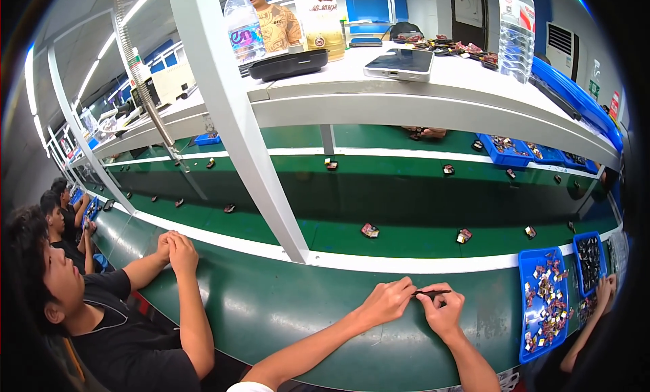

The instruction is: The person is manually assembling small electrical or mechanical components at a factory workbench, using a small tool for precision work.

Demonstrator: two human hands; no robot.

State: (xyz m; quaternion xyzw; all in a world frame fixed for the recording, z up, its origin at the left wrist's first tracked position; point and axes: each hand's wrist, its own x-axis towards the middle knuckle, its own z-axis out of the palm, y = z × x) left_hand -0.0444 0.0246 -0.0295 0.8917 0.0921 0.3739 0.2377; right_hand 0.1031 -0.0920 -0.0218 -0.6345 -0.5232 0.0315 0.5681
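Note:
Over the green worktop (284, 297), my left hand (387, 302) and my right hand (443, 311) meet at a small, thin black part (433, 292). The fingers of my right hand are closed round it, thumb below. My left fingertips pinch at its left end, where the grip is partly hidden. The part lies roughly level and is too small to tell its exact kind. To the right of my hands, a blue tray (523, 304) holds many small red, black and white-labelled pieces.
Beyond a white rail, a green conveyor belt (325, 236) carries scattered small pieces, such as one piece (370, 231). A white post (237, 121) rises ahead, below a shelf with a phone (399, 63) and bottles. Co-workers sit left; another person's hands (606, 290) are at right.

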